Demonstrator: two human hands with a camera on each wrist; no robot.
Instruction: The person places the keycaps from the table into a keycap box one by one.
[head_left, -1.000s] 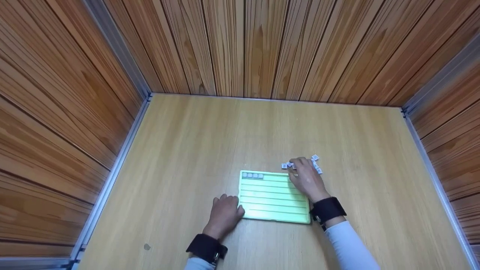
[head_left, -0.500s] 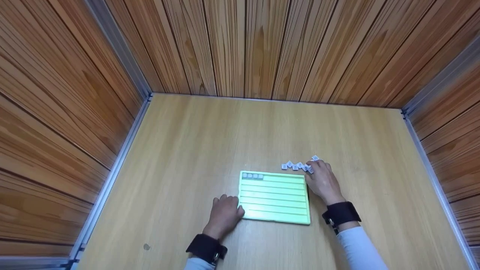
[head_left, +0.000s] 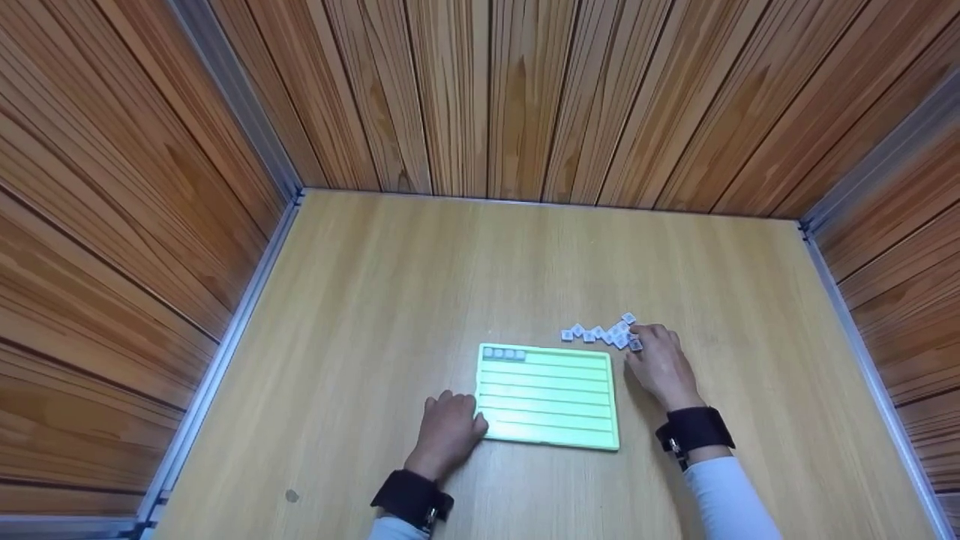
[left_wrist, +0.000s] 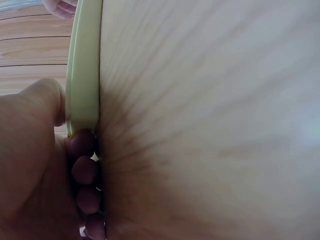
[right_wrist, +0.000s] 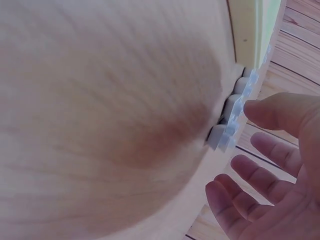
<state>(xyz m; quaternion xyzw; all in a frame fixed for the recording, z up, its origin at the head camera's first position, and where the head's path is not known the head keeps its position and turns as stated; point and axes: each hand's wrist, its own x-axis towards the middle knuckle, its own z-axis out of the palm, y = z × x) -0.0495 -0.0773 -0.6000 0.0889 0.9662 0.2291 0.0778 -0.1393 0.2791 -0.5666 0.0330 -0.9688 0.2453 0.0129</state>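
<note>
Relaxed right hand [head_left: 660, 365] touches white tiles [head_left: 600, 334]; left hand [head_left: 448, 431] grips green board [head_left: 547, 394].

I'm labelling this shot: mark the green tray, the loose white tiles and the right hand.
green tray [head_left: 547, 405], head view, on a bare middle groove.
loose white tiles [head_left: 596, 334], head view, middle of the row.
right hand [head_left: 660, 367], head view, back of the hand.

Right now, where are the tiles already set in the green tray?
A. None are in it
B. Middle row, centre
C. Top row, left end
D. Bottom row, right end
C: the head view shows a few tiles at the left end of the tray's top row, the other rows bare.
</note>
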